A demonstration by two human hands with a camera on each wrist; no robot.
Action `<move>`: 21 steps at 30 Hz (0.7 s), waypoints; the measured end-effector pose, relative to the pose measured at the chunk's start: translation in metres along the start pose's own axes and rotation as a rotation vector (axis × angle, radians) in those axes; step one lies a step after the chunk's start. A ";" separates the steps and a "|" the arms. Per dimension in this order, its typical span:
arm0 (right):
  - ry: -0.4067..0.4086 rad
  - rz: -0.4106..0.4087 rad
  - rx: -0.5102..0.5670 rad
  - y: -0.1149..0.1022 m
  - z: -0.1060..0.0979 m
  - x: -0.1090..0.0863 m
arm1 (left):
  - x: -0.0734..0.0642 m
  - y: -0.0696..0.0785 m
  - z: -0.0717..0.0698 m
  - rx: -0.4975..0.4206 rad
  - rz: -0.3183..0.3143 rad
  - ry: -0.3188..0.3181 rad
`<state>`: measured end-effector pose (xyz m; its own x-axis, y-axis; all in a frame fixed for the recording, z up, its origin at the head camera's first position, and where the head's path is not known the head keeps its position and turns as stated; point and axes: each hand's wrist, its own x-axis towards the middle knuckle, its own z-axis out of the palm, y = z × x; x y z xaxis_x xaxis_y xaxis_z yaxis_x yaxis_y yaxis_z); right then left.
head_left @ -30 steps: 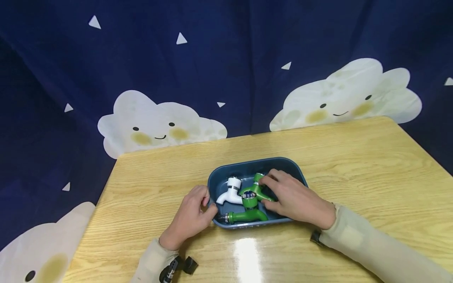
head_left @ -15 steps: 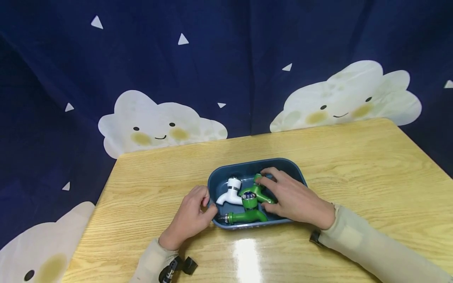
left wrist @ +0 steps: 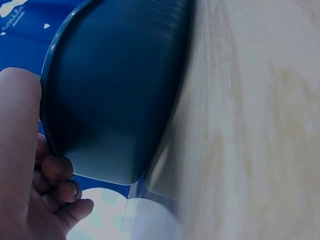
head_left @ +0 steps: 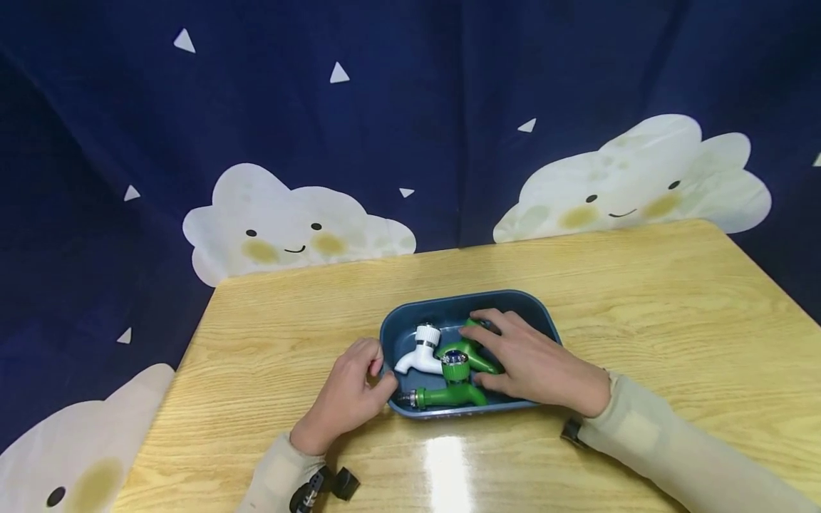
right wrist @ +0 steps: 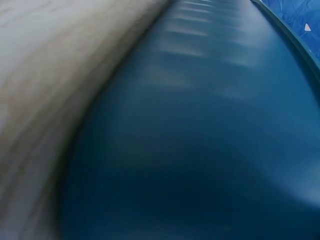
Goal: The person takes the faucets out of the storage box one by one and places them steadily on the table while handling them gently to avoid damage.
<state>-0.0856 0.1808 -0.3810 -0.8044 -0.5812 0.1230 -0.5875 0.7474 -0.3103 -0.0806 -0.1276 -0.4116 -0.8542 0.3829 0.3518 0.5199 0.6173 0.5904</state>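
Note:
A dark blue plastic tub (head_left: 405, 313) holds a white tap (head_left: 420, 360) and two green taps. One green tap (head_left: 447, 396) lies along the near wall with its knob up; behind it is the other green tap (head_left: 479, 358). My left hand (head_left: 343, 392) grips the tub's left end, thumb and curled fingers at the rim, as the left wrist view also shows. Over the rear green tap my right hand (head_left: 535, 360) reaches in from the right, fingers spread around its knob and spout. In the right wrist view only the tub's outer wall (right wrist: 175, 125) shows, not the hand.
The tub stands on a wood-grain table (head_left: 295, 320). A dark blue curtain (head_left: 442, 128) with cloud prints hangs along the table's far edge. Black wrist gear (head_left: 321, 488) sits on the left sleeve, and a black camera (head_left: 573, 432) is under the right.
The right hand's thumb and forefinger have spread a little wider over the rear green tap, baring more of its spout. The left hand keeps its place on the tub; the view shifts slightly.

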 end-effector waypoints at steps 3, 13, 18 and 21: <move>0.002 -0.011 0.003 0.000 -0.001 0.001 | 0.000 0.000 0.001 -0.001 -0.002 -0.001; 0.006 -0.022 -0.045 -0.001 0.000 0.006 | -0.001 0.001 0.004 -0.010 0.001 -0.002; 0.019 -0.024 -0.066 0.000 0.002 0.008 | -0.001 0.000 0.003 -0.010 -0.006 -0.001; 0.014 -0.028 -0.065 0.000 0.004 0.009 | 0.000 -0.001 0.002 -0.006 -0.008 -0.003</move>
<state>-0.0923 0.1746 -0.3834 -0.7884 -0.5980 0.1444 -0.6140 0.7505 -0.2443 -0.0807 -0.1269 -0.4133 -0.8583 0.3797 0.3453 0.5130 0.6165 0.5973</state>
